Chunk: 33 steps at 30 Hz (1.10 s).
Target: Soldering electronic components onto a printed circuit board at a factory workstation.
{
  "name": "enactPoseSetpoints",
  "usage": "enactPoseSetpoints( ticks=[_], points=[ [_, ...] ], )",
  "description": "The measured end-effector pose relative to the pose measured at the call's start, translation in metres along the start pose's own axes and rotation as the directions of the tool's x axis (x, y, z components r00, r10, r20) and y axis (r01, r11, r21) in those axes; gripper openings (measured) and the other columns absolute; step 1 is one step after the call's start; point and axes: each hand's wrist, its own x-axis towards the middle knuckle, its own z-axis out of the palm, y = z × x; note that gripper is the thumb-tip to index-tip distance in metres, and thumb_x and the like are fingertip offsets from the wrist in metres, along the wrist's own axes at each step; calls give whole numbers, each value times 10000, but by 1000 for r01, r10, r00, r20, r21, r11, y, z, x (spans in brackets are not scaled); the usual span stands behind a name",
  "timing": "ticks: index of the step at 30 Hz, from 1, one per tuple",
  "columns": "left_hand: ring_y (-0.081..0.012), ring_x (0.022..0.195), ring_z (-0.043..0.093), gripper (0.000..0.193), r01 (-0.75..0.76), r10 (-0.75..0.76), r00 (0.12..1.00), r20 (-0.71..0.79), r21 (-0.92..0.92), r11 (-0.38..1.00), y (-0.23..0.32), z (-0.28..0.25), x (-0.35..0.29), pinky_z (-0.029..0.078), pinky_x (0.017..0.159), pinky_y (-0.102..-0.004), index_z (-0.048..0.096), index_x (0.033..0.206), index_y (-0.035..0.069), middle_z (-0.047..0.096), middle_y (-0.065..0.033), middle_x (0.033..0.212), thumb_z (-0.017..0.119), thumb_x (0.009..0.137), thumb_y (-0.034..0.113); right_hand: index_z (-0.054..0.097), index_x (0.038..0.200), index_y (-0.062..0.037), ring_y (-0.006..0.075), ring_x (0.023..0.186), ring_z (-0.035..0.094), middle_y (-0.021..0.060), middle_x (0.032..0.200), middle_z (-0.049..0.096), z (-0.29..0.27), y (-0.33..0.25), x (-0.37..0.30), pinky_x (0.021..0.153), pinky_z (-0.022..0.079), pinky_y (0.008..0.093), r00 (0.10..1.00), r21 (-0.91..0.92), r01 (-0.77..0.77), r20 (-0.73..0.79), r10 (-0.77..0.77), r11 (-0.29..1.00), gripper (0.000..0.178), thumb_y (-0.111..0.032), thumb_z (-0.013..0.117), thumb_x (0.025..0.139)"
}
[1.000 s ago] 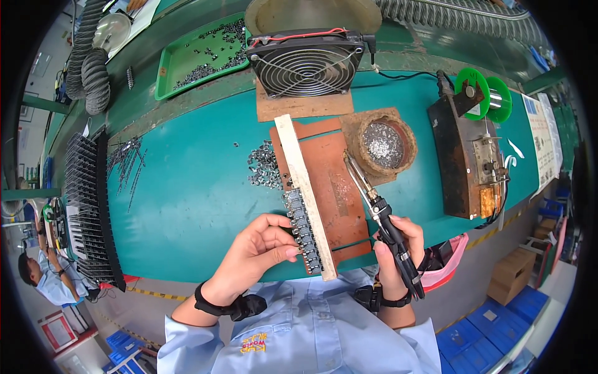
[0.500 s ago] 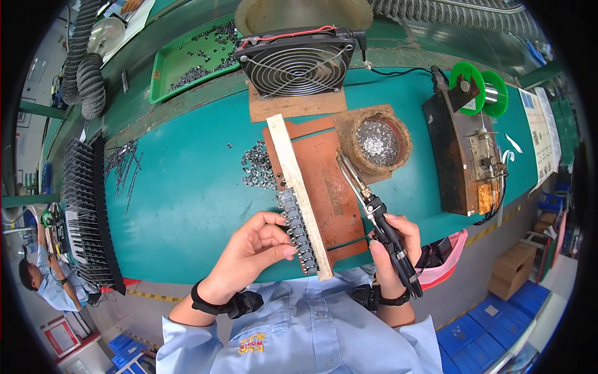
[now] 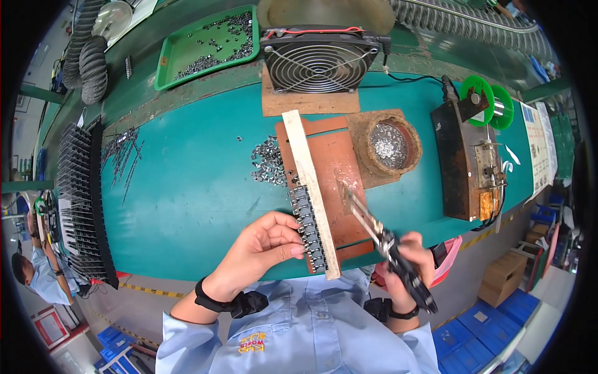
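My left hand [image 3: 265, 249] pinches the lower part of a strip of small black-and-silver electronic parts [image 3: 309, 230]. The strip lies along the left side of a long white bar [image 3: 308, 167], which slants across a reddish-brown board [image 3: 339, 159]. My right hand [image 3: 418, 254] is wrapped round the black handle of a soldering iron [image 3: 391, 244] with a thin metal tube along it. Its tip points up and left over the brown board, right of the bar and apart from the strip. Loose small metal pieces [image 3: 268, 163] are heaped left of the bar.
A round pot with silvery solder bits [image 3: 411, 159] stands right of the board, a fan [image 3: 317, 65] behind it. A green tray [image 3: 165, 68] of small parts sits far left, a pin rack [image 3: 81, 199] at left. A metal box [image 3: 451, 162] with a green solder reel [image 3: 476, 93] stands right.
The soldering iron's tip has come away from the pot, toward me and over the board. My left hand keeps its pinch on the strip. The whole view has shifted slightly.
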Motion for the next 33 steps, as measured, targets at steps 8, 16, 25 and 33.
enactPoseSetpoints(
  ticks=[8,16,25,33],
  points=[
    [-106,758,584,247,55,-55,998,8,-39,998,2,-4,2,469,703,-223,472,995,38,586,-40,813,592,793,-38,613,843,-69,153,471,505,9,526,529,-10,-22,-8,694,383,342,940,-80,248,262,-220,965,325,-247,737,602],
    [-96,752,579,242,44,-44,999,4,-41,998,0,-4,1,463,696,-217,472,986,38,591,-40,807,599,792,-30,615,816,-73,150,464,503,5,519,532,-3,-23,-7,693,386,329,927,-98,214,335,-170,972,281,-240,724,618],
    [-98,759,584,231,26,-26,1000,-1,-58,998,-2,-4,1,468,700,-220,471,974,39,602,-45,803,602,794,-23,617,820,-73,150,459,500,5,512,529,-1,-23,-6,681,394,327,929,-103,228,322,-184,968,279,-241,722,624],
    [-101,767,589,201,20,-20,1000,4,-71,997,-1,-3,0,470,702,-222,471,937,44,607,-48,811,602,797,-18,621,820,-71,152,452,495,8,505,527,-3,-22,-9,670,400,329,928,-100,252,308,-211,963,278,-239,723,623]
  ],
)
